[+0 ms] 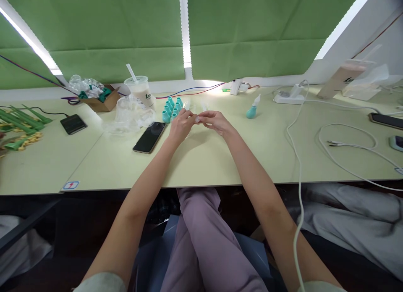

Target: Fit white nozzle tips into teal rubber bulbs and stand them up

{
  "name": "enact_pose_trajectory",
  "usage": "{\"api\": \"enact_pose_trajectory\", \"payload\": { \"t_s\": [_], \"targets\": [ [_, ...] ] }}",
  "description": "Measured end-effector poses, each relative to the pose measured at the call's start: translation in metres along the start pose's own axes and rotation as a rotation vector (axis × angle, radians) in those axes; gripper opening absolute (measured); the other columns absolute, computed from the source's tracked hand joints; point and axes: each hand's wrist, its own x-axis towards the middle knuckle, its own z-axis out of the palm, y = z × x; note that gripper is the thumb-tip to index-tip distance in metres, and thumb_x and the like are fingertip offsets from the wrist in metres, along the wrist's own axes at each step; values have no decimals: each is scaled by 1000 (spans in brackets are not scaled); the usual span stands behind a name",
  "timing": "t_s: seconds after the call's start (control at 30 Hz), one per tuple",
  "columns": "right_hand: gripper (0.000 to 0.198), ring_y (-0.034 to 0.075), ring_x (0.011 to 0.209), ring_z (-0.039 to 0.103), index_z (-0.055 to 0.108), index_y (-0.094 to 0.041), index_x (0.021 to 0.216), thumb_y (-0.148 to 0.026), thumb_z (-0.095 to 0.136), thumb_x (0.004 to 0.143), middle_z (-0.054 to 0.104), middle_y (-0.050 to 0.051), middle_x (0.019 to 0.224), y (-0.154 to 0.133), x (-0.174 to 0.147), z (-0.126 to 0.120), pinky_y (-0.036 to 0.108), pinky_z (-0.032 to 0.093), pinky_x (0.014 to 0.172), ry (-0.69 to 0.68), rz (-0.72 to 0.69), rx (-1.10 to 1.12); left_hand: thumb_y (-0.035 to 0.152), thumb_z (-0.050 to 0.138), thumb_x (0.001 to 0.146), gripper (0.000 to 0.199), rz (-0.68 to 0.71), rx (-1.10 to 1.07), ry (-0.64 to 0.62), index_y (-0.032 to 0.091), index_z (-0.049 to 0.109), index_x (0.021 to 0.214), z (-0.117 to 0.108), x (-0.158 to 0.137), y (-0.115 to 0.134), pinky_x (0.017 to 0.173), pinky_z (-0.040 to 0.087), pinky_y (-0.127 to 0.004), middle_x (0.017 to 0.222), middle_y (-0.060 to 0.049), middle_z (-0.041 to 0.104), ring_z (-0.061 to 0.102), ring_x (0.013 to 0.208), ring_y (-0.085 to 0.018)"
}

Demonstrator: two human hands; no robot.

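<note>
Cardboard box (100, 102), left side, heaped with teal bits and clear wrap; a bump could spill the pile. Lidded drink cup (140, 94) next, straw in, crumpled plastic bag (130, 115) in front of it. Bag snagged on a sleeve might drag or tip the cup; a spill could reach the dark phone (149, 138) lying near. Teal bulbs (166, 116) stand in a cluster just beside the left hand (181, 126); a careless knuckle could topple several.

Left hand: fingers nearly closed, pinching. Small pale piece (197, 119) sits between both hands' fingertips, above the table; exact shape can't tell, mostly covered. Right hand (217, 122): thumb and fingers closed at the piece's other side. Main risk: fingertip-only hold, so uneven pressure might pop it loose and lose it on the tabletop.

Farther right, a teal bulb with a clear tip (251, 112) stands alone; forearm swing could knock it over. White cable (296, 145) hangs off the edge by the right arm; an elbow catching it could tug the power strip (289, 98).
</note>
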Motion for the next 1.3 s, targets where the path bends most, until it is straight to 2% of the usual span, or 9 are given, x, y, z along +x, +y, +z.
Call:
{"api": "enact_pose_trajectory", "payload": {
  "t_s": [0.13, 0.27, 0.43, 0.57, 0.73, 1.0, 1.3],
  "targets": [
    [44, 18, 84, 66, 73, -18, 72, -39, 92, 38, 72, 4, 77, 3, 2, -3, 31, 50, 81, -4, 28, 41, 33, 44, 95, 25, 4, -4, -5, 22, 65, 88, 1, 0, 1, 67, 38, -29, 83, -8, 62, 55, 87, -21],
    [45, 20, 87, 68, 75, -19, 71, -41, 92, 35, 73, 4, 76, 8, 5, -3, 33, 52, 85, 7, 6, 56, 31, 45, 95, 25, -13, -14, -21, 21, 66, 86, 0, -1, 1, 67, 38, -30, 82, -7, 62, 54, 87, -20],
    [42, 20, 83, 69, 74, -18, 69, -37, 93, 37, 73, 4, 73, 10, 6, -3, 34, 55, 86, 5, -4, 81, 29, 42, 95, 28, 42, 22, -13, 20, 66, 84, 1, -1, 1, 61, 35, -28, 81, -7, 62, 53, 84, -20],
    [42, 21, 84, 70, 74, -17, 69, -37, 93, 38, 73, 4, 74, 9, 5, -2, 36, 56, 88, -12, -18, 111, 28, 39, 96, 31, 33, 27, 3, 20, 66, 84, 3, -2, 1, 60, 35, -28, 81, -7, 61, 52, 83, -20],
    [41, 20, 84, 70, 73, -17, 70, -35, 93, 39, 73, 4, 75, 7, 4, -1, 37, 56, 89, -15, 11, 113, 28, 37, 97, 31, 22, 0, -12, 20, 64, 85, 0, -1, 1, 64, 37, -28, 82, -7, 61, 53, 86, -20],
    [32, 20, 89, 70, 72, -17, 77, -29, 89, 53, 74, 6, 84, 15, 8, -7, 39, 56, 88, -105, 40, 172, 33, 38, 97, 28, 4, -56, -38, 20, 61, 88, 1, 0, 1, 72, 41, -31, 83, -9, 60, 55, 92, -23],
    [30, 19, 87, 70, 71, -16, 74, -25, 90, 52, 74, 4, 80, 19, 9, -4, 36, 57, 90, -61, 75, 208, 24, 34, 97, 29, 52, 25, -94, 19, 61, 89, 2, 0, 2, 73, 42, -31, 88, -10, 62, 55, 93, -22]
  ]
}}
